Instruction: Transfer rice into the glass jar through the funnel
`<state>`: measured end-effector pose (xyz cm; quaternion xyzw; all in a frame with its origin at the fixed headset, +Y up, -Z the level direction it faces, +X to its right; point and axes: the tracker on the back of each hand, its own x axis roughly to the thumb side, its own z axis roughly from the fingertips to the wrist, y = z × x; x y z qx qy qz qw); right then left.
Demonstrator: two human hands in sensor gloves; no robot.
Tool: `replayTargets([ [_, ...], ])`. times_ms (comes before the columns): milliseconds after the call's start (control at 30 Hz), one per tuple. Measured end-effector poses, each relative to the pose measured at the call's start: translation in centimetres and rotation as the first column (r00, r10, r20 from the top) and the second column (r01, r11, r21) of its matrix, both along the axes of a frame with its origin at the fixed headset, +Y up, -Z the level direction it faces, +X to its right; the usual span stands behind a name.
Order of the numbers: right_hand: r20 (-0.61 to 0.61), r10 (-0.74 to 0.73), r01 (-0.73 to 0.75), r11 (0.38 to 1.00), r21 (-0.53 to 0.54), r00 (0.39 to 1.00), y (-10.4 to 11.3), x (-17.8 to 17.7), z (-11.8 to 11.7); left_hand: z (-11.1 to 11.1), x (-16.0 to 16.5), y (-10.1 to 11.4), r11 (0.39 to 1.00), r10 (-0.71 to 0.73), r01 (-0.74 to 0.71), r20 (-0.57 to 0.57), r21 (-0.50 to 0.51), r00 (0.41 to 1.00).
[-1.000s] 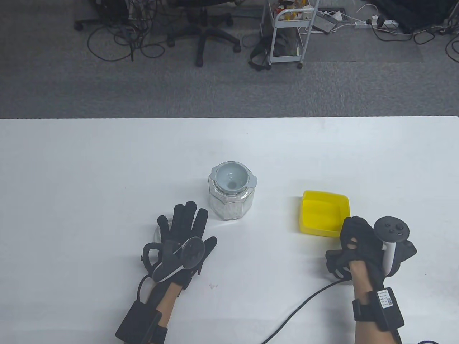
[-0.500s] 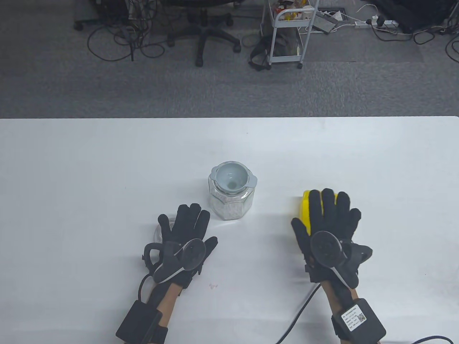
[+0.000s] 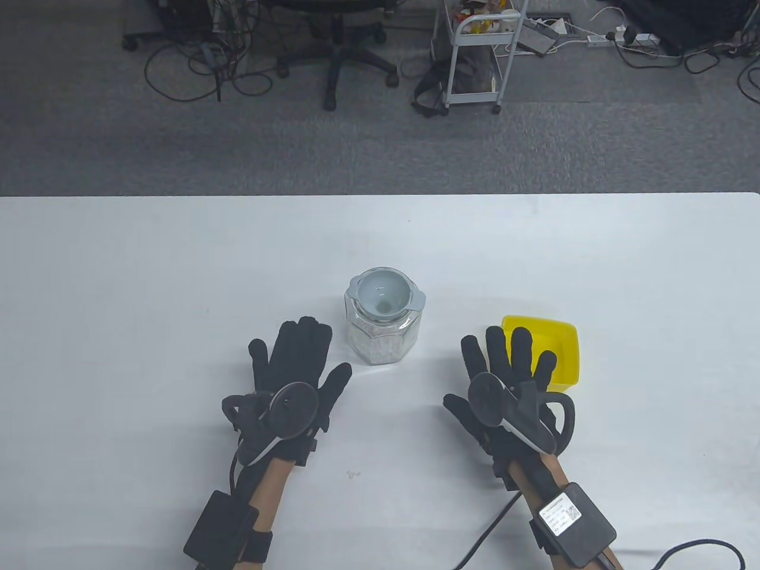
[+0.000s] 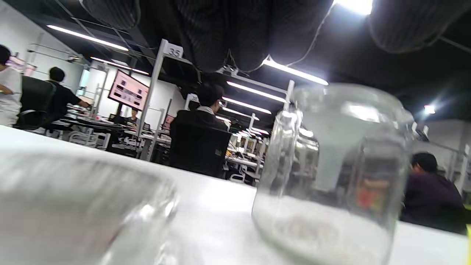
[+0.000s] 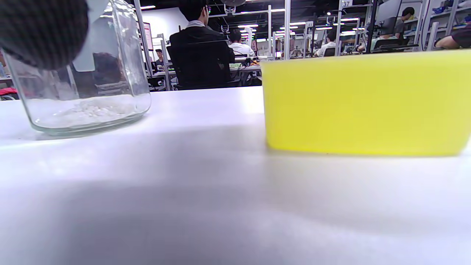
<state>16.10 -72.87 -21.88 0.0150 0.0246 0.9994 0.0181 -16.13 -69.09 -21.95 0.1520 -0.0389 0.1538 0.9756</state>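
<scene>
Both hands are lying flat, fingers spread, gripping nothing: left hand (image 3: 294, 380) and right hand (image 3: 510, 380) flanking the faceted glass jar (image 3: 383, 332), which is holding rice under its pale grey plastic funnel (image 3: 386, 294). Yellow square plastic tray (image 3: 561, 350) is sitting right. Best lifting the funnel straight up, jar steadied.

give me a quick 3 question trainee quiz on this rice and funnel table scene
1. True or false: the pale grey funnel sits in the mouth of the clear glass jar.
2. Which hand lies nearer the yellow plastic tray? A) left hand B) right hand
3. Fill in: the rice in the jar covers only its ____.

Key: 1 true. 2 B. 3 bottom.
</scene>
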Motion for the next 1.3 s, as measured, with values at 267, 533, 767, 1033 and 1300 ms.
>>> replayTargets([
  [267, 0.025, -0.004, 0.003, 1.0, 0.015, 1.0, 0.1, 0.1, -0.1, -6.9, 3.0, 4.5, 0.97, 0.046, -0.067, -0.093, -0.233, 0.995],
  [533, 0.026, -0.032, 0.032, 0.999, 0.025, 0.999, 0.0, 0.3, -0.2, -11.9, 4.7, 3.1, 0.893, -0.038, -0.042, -0.169, -0.448, 0.985],
  [767, 0.019, -0.035, 0.034, 0.999, 0.037, 0.999, 0.0, 0.2, -0.3, -11.4, 4.7, 3.2, 0.94, -0.015, -0.05, -0.189, -0.336, 0.982],
  [1033, 0.036, -0.088, 0.085, 0.993, 0.081, 0.995, 0.6, 0.8, -0.2, -9.3, 2.2, 5.6, 0.91, 0.317, -0.33, -0.092, -0.251, 0.944],
  [1300, 0.012, -0.186, 0.181, 0.969, 0.168, 0.982, 1.2, 1.4, 0.0, -3.8, 0.4, 6.3, 0.902, 0.432, -0.432, 0.076, -0.015, 0.899],
])
